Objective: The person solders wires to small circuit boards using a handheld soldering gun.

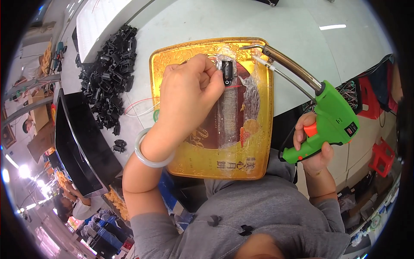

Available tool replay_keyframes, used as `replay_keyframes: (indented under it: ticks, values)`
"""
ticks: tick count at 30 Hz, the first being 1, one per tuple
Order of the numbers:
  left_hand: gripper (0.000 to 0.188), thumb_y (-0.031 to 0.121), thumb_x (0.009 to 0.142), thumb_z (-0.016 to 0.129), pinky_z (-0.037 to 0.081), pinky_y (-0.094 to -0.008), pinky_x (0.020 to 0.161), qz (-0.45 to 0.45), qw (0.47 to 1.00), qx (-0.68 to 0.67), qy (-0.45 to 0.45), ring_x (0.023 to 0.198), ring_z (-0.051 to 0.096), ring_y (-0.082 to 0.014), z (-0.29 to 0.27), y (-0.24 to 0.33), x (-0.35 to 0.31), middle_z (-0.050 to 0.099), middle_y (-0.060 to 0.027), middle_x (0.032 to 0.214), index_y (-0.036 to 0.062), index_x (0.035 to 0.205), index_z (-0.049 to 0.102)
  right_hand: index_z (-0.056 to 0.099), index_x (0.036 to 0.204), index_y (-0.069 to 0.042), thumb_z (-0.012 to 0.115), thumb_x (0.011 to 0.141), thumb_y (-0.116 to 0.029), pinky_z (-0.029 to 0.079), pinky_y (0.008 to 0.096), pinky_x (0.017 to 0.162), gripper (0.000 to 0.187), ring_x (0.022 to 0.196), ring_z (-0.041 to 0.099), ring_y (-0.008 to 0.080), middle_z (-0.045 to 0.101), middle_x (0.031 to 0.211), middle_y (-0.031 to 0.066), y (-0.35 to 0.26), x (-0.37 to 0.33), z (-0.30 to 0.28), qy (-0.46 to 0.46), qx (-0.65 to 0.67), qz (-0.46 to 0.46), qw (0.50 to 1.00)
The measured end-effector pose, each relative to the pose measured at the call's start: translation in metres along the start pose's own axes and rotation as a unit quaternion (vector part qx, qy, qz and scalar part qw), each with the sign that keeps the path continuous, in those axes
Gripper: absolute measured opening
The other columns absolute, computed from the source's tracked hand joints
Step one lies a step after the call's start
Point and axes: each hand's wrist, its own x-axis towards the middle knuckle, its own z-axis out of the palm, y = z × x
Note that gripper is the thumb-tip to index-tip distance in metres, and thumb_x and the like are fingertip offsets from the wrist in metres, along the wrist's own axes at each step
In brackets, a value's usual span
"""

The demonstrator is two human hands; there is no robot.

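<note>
Left hand (pixel 189 93) bunched over a small black part (pixel 227 71), fingertips pinched on it, holding it down on the gold tray (pixel 263 142). Pale bangle (pixel 145 156) at that wrist.

Right hand (pixel 311 146) wrapped tight round the grip of a green soldering gun (pixel 334 123), one finger by the orange trigger (pixel 310 129). Gun's brown barrel (pixel 290 64) runs up and left; its metal tip ends above the black part, close by but whether touching cannot be told. A thin wire feed tube (pixel 282 74) lies along the barrel.

Tray: gold, ornate rim, dark red centre panel with crinkled clear tape (pixel 250 93) stuck across it. Thin red and white wires (pixel 140 105) trail off its left side.

Counter (pixel 207 21) pale grey-white, glossy, one ceiling light reflected at upper right. Heap of small black parts (pixel 110 73) well left of the tray; two strays nearer the edge. Dark tray (pixel 79 142) at the counter's left edge.

Room: red plastic stools (pixel 381 157) on the floor at right, cluttered floor, another person (pixel 79 207) seated lower left, bright lamps beyond
</note>
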Motion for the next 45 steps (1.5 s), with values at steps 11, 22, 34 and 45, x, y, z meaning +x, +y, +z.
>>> replay_keyframes:
  ticks: [11,22,34,45]
  values:
    - [0.013,0.009,0.073,0.059,0.038,-0.031,0.055,-0.014,1.0,0.011,-0.01,0.04,0.047,-0.0201,-0.0003,0.0,-0.0006,0.049,-0.0033,0.045,0.0047,0.064,0.051,0.044,0.101,0.004,0.052,0.075,-0.052,0.042,0.0199,0.048,0.062,0.067,0.046,0.011,0.045,0.092,0.0143,-0.0011,0.0008,0.0006,-0.004,0.011,0.013,1.0]
    - [0.012,0.007,0.072,0.059,0.039,-0.0299,0.047,-0.005,1.0,-0.018,-0.001,0.038,0.047,-0.0202,-0.0008,-0.0011,0.0003,0.048,-0.0055,0.044,0.0029,0.064,0.05,0.045,0.105,0.007,0.052,0.074,-0.052,0.044,0.0236,0.051,0.067,0.067,0.05,0.0139,0.049,0.097,0.0188,0.0007,-0.0008,-0.0044,-0.014,0.012,0.02,1.0]
    - [0.011,0.007,0.072,0.058,0.039,-0.0298,0.045,-0.022,0.999,-0.024,-0.008,0.039,0.049,-0.0201,-0.0029,0.0014,0.0006,0.049,-0.0061,0.045,0.0027,0.064,0.051,0.045,0.112,0.008,0.057,0.073,-0.049,0.044,0.0239,0.054,0.07,0.07,0.052,0.0152,0.05,0.104,0.0208,-0.0008,-0.0008,-0.0034,-0.031,0.021,0.022,0.999]
    - [0.01,0.006,0.072,0.058,0.038,-0.0296,0.044,-0.014,0.999,-0.028,-0.008,0.038,0.047,-0.0205,-0.0035,-0.0013,0.0001,0.049,-0.0059,0.045,0.0024,0.066,0.052,0.044,0.112,0.008,0.056,0.073,-0.049,0.044,0.0242,0.054,0.07,0.068,0.052,0.0152,0.05,0.104,0.0207,-0.0007,-0.0002,-0.0021,-0.03,0.018,0.022,0.999]
